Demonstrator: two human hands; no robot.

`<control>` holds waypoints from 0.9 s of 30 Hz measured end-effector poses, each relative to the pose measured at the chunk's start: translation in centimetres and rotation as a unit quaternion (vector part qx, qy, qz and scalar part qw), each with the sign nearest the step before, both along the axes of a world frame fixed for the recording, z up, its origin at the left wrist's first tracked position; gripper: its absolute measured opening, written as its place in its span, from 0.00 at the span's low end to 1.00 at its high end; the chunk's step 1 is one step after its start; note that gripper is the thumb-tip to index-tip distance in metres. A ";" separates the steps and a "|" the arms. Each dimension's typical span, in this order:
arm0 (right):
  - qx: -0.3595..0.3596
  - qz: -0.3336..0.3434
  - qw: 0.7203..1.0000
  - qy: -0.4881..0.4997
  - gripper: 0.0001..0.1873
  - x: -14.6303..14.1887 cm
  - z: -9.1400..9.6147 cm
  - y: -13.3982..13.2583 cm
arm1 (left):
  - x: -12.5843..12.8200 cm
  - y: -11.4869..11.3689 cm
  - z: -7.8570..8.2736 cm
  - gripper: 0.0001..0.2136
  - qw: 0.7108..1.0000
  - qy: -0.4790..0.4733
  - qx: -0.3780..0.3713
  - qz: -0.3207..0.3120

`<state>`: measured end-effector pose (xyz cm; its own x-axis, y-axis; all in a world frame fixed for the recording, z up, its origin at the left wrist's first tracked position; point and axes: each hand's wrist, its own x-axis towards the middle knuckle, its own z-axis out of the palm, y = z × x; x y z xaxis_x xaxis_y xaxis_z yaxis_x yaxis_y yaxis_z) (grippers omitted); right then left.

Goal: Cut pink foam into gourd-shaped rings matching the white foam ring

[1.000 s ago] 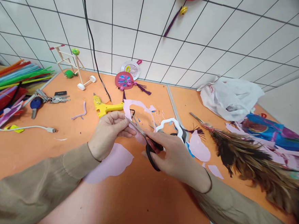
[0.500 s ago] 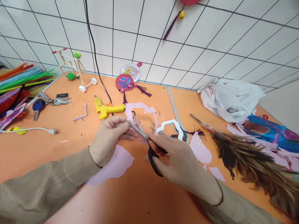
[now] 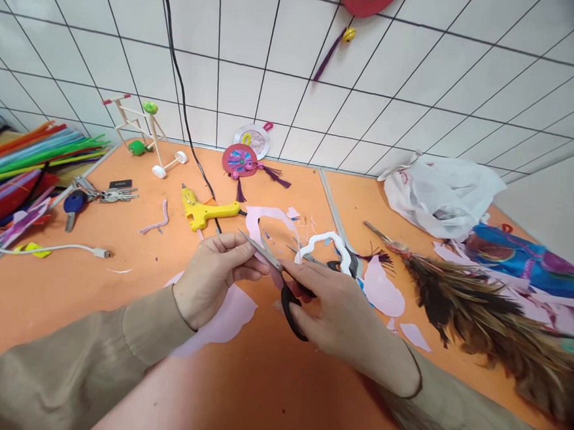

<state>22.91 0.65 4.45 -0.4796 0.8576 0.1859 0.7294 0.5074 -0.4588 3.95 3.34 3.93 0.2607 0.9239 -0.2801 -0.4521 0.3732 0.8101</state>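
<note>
Scissors (image 3: 277, 263) gripped in right hand (image 3: 341, 314).

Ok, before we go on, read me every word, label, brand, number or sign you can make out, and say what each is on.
No text is readable.
Black tag by the keys: pale marks, too small to read.
White plastic bag: faint red marks, too blurred to read.
Scissors in the right hand: no lettering I can make out.

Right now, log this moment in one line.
left hand: holds pink paper | right hand: holds black-handled scissors | glue gun: on orange table
</note>
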 end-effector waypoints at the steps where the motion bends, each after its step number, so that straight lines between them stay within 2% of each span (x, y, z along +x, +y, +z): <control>1: 0.003 0.001 1.000 -0.001 0.08 0.0 0.0 0.0 | 0.0 0.0 0.0 0.07 1.000 -0.003 0.000 -0.001; 27: 0.030 0.014 0.999 -0.013 0.06 0.1 -0.1 -0.1 | -0.1 0.0 -0.1 0.09 1.000 -0.014 0.014 -0.013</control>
